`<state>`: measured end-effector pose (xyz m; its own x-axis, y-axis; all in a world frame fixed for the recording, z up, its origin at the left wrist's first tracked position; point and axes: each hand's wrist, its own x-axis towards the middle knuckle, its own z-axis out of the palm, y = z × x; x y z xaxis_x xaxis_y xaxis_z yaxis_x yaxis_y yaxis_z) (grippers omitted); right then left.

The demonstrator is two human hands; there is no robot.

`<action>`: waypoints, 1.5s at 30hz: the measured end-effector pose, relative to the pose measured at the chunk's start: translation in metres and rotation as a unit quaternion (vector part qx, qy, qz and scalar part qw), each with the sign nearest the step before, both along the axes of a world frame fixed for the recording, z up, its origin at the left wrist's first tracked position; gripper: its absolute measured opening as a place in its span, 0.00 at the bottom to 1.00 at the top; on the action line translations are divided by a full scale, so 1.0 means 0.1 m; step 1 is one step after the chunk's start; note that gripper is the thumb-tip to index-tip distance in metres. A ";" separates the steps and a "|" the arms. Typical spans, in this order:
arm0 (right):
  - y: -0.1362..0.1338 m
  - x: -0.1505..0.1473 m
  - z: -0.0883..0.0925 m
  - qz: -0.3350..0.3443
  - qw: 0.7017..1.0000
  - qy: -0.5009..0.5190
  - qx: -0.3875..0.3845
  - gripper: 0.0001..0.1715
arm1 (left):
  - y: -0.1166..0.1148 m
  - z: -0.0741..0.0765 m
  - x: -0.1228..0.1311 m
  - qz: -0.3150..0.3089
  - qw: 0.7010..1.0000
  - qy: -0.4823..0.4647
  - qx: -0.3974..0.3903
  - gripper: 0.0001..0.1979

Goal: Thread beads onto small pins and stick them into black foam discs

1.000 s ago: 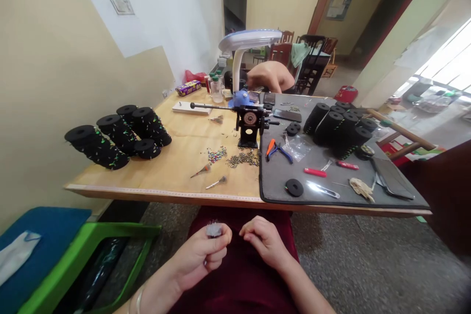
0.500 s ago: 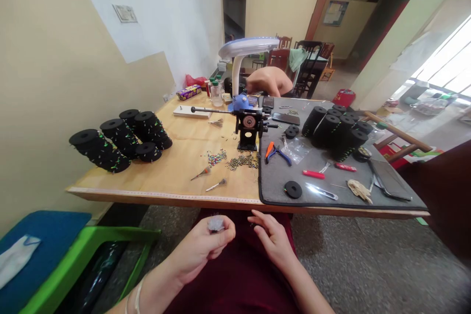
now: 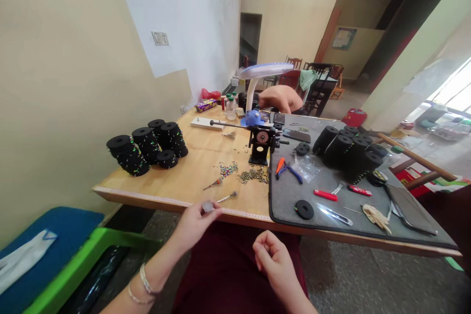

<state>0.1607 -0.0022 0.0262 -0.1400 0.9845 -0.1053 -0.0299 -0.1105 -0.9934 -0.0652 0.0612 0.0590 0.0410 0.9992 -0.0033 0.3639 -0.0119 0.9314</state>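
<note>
Between the thumb and fingers of my left hand (image 3: 196,221) is a small greyish, translucent wad (image 3: 208,206); its exact kind does not show. This hand is over the table's front edge, near two thin tufted pieces: one with an orange collar (image 3: 217,182), one pale (image 3: 228,197). My right hand (image 3: 272,257) hovers above my lap with curled fingers, and whatever may be in them is hidden. Beyond the hands lie a pile of coloured beads (image 3: 228,170) and a heap of small metal pieces (image 3: 253,175), in front of a black hand-cranked device (image 3: 259,144).
Stacks of black foam spools (image 3: 147,144) stand at the left, more spools (image 3: 338,151) at the right. On the grey mat (image 3: 287,206) are pliers (image 3: 289,172), a single spool (image 3: 304,209), a cutter knife (image 3: 334,214) and a phone (image 3: 296,135). A person (image 3: 281,98) bends down behind the lamp (image 3: 252,93).
My left hand has moved forward to the table edge with the grey wad. My right hand's fingers, extended before, are now curled. The view has tilted up and turned left.
</note>
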 end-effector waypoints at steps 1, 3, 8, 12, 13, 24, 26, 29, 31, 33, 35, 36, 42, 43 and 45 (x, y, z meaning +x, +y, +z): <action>0.00 -0.01 -0.02 -0.014 0.999 0.029 -0.025 0.20 | 0.09 -0.01 -0.12 0.023 0.998 0.053 0.023 0.13; -0.01 -0.02 -0.04 -0.043 0.994 0.075 -0.064 0.21 | 0.28 -0.02 -0.37 0.046 0.978 0.199 0.042 0.13; -0.02 -0.05 -0.08 -0.093 0.986 0.126 -0.064 0.22 | 0.56 -0.01 -0.76 0.100 0.890 0.444 0.024 0.12; -0.02 -0.06 -0.07 -0.115 0.984 0.122 -0.058 0.21 | 0.47 0.07 -0.68 0.121 0.878 0.455 0.089 0.16; -0.03 -0.07 -0.06 -0.118 0.984 0.118 -0.056 0.21 | 0.40 0.10 -0.59 0.142 0.883 0.430 0.120 0.16; -0.10 -0.12 -0.02 -0.096 0.984 0.141 -0.047 0.22 | -0.43 -0.10 0.98 -0.115 0.901 -0.360 -0.213 0.15; -0.11 -0.10 -0.03 -0.103 0.983 0.147 -0.047 0.23 | -0.42 -0.14 1.05 -0.150 0.879 -0.394 -0.221 0.16; -0.12 -0.06 -0.05 -0.095 0.983 0.147 -0.057 0.24 | -0.39 -0.12 1.05 -0.165 0.889 -0.376 -0.203 0.17; -0.13 0.00 -0.06 -0.078 0.986 0.132 -0.061 0.26 | -0.38 -0.09 1.02 -0.153 0.912 -0.337 -0.176 0.17; -0.14 0.12 -0.05 -0.079 0.992 0.087 -0.047 0.26 | -0.38 -0.05 0.98 -0.143 0.935 -0.287 -0.151 0.16; -0.14 0.30 -0.01 -0.109 0.994 0.017 -0.018 0.24 | -0.39 -0.02 0.96 -0.149 0.949 -0.238 -0.144 0.16; -0.13 0.42 0.02 -0.133 0.991 -0.020 0.000 0.23 | -0.40 -0.01 0.95 -0.160 0.951 -0.222 -0.147 0.16; 0.04 1.28 0.11 -0.239 0.922 -0.282 0.119 0.16 | -0.40 -0.08 1.02 -0.196 0.938 -0.228 -0.171 0.17; 0.10 1.42 0.11 -0.262 0.875 -0.371 0.167 0.14 | -0.40 -0.10 1.02 -0.194 0.938 -0.229 -0.172 0.17; 0.24 1.68 0.10 -0.268 0.780 -0.519 0.224 0.12 | -0.39 -0.12 1.03 -0.194 0.941 -0.219 -0.171 0.17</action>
